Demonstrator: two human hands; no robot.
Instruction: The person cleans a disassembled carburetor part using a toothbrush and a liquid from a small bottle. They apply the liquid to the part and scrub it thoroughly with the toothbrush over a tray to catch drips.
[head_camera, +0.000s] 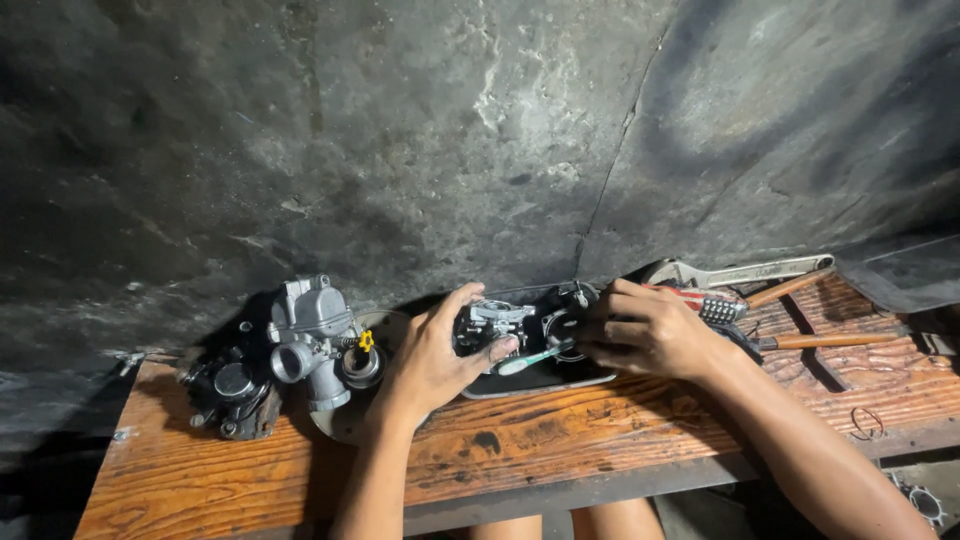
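Observation:
My left hand (432, 355) grips a small grey metal carburetor part (492, 321) over a dark rectangular tray (540, 380). My right hand (645, 330) holds a toothbrush (528, 361) with a pale green-white handle, its head pointing left toward the part. A black round part (566, 324) lies in the tray under my right fingers. Both hands meet over the tray at the middle of the wooden bench (560, 430).
A silver carburetor (312, 335) with a yellow knob stands at the left beside a dark greasy carburetor (228, 388). An adjustable wrench (740, 271), a wire brush (722, 308) and wooden-handled tools (820, 340) lie at the right. A rough grey wall (450, 130) rises behind the bench.

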